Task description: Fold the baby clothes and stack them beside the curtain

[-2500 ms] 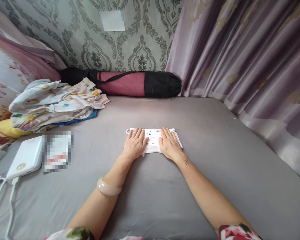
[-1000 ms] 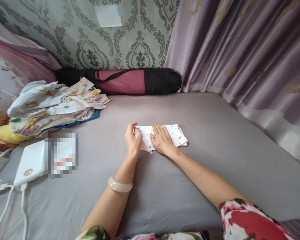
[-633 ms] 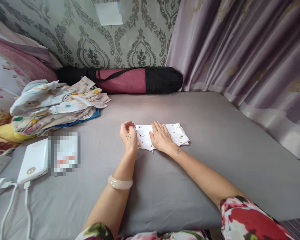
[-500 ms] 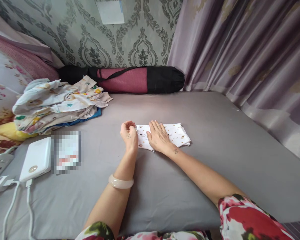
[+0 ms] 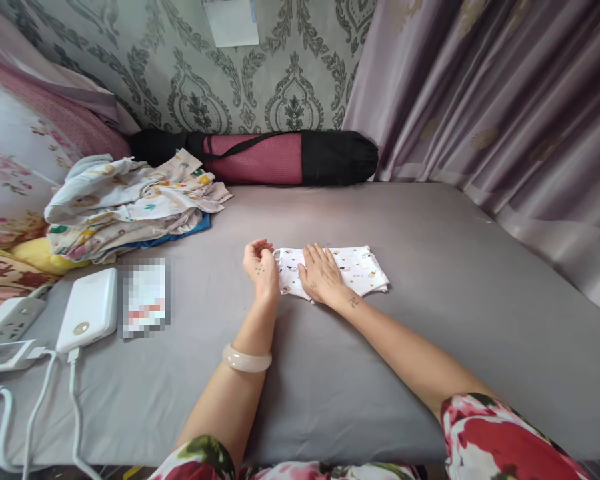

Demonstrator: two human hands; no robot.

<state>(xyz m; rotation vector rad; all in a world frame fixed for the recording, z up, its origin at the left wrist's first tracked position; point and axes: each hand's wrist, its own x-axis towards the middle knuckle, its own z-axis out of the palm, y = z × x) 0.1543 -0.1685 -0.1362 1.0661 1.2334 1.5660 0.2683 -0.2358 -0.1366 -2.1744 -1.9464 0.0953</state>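
Observation:
A folded piece of white printed fabric (image 5: 363, 268), dotted with small brown and black figures, lies on the grey sheet. My right hand (image 5: 321, 273) presses flat on its left half, fingers stretched out. At the fabric's left edge rests my left hand (image 5: 261, 270), its fingers curled in and closed; whether anything is inside them is hidden. A small white loop (image 5: 277, 254) sticks out from the fabric beside the left fingertips. A pale bangle (image 5: 247, 361) is around my left forearm.
A heap of printed clothes (image 5: 140, 200) sits at the back left, near a rolled mat in a black and pink bag (image 5: 260, 159). At left are a white power bank (image 5: 90, 310), a blurred-out packet (image 5: 145, 297), a power strip (image 5: 10, 320) and cables. Curtains (image 5: 480, 100) hang at right.
The view has shifted slightly, so everything appears a little further right. Both hands keep nearly the same place on and beside the fabric.

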